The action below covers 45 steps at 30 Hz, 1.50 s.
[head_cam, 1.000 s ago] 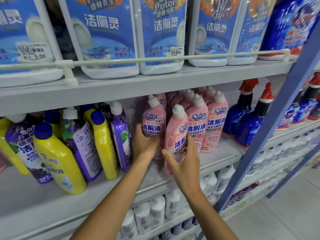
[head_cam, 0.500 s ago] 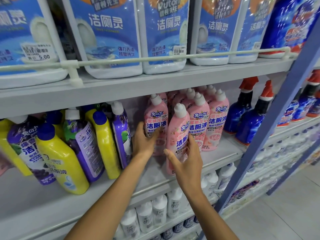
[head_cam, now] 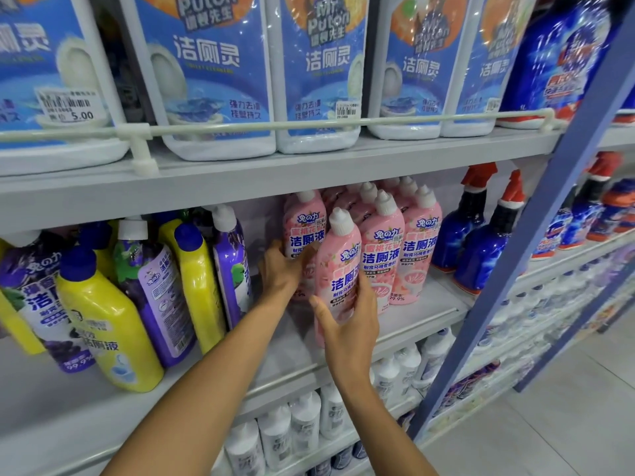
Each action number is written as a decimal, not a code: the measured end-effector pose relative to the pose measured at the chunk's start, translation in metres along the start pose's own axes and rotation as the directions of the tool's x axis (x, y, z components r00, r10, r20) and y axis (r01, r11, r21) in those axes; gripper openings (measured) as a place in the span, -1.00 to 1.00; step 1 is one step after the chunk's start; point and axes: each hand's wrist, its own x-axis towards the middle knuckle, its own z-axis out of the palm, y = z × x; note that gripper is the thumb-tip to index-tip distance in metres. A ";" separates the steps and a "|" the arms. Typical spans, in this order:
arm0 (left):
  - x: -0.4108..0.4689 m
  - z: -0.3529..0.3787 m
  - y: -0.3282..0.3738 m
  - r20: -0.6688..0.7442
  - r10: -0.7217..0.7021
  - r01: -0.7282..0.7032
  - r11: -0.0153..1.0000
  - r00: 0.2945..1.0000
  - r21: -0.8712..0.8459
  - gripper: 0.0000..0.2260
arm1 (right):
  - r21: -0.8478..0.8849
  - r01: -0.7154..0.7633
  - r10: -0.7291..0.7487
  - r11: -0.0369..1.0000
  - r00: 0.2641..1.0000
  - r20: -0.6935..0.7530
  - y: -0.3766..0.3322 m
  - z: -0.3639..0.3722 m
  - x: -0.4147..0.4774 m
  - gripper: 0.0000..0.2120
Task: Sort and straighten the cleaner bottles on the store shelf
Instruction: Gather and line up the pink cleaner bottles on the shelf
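On the middle shelf [head_cam: 422, 316] stands a cluster of pink cleaner bottles with white caps. My right hand [head_cam: 348, 329] grips the front pink bottle [head_cam: 338, 269] at its lower half; this bottle stands at the shelf's front, leaning slightly. My left hand [head_cam: 283, 274] holds the pink bottle behind it on the left [head_cam: 302, 228], fingers wrapped round its lower body. To the right, two more pink bottles [head_cam: 383, 255] stand upright in rows. On the left, yellow bottles [head_cam: 103, 324] and purple bottles [head_cam: 156, 293] lean sideways, mixed together.
Large blue-labelled white jugs [head_cam: 213, 80] fill the top shelf behind a white rail [head_cam: 275, 127]. Blue spray bottles with red triggers [head_cam: 481, 242] stand right of the pink group. A blue shelf upright [head_cam: 549, 214] slants down the right. White bottles [head_cam: 305, 420] line the lower shelf.
Both hands keep their hold on the two pink bottles. The front bottle has shifted slightly right and back toward the pink group, and stands more upright.
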 end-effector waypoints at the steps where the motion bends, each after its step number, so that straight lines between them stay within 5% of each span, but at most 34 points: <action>1: 0.002 0.002 0.001 0.004 -0.009 0.009 1.000 1.000 0.005 -0.50 | 0.004 0.003 -0.003 1.000 1.000 0.000 -0.001 0.001 0.000 -0.13; 17: 0.005 0.019 0.002 0.022 -0.050 0.050 0.999 0.999 -0.001 -0.74 | -0.001 -0.003 0.003 1.000 1.000 -0.014 0.003 0.001 0.000 -0.16; 24: 0.000 0.013 0.005 0.081 -0.099 0.109 0.987 0.992 -0.122 -0.65 | -0.005 -0.035 0.035 0.999 0.999 -0.036 -0.002 0.005 -0.007 -0.18; 33: 0.010 0.007 -0.035 0.159 -0.189 0.238 0.882 0.969 -0.407 -0.10 | -0.027 -0.082 0.079 0.996 0.992 -0.098 -0.001 0.046 0.011 -0.22; 40: -0.014 -0.021 -0.010 0.220 -0.102 0.196 0.866 0.970 -0.461 -0.45 | -0.046 -0.119 0.111 0.992 0.981 -0.161 0.007 0.077 0.027 -0.30; 45: -0.019 -0.026 -0.023 0.252 -0.047 0.158 0.881 0.967 -0.445 -0.10 | -0.064 -0.106 0.096 0.992 0.984 -0.150 0.006 0.074 0.027 -0.32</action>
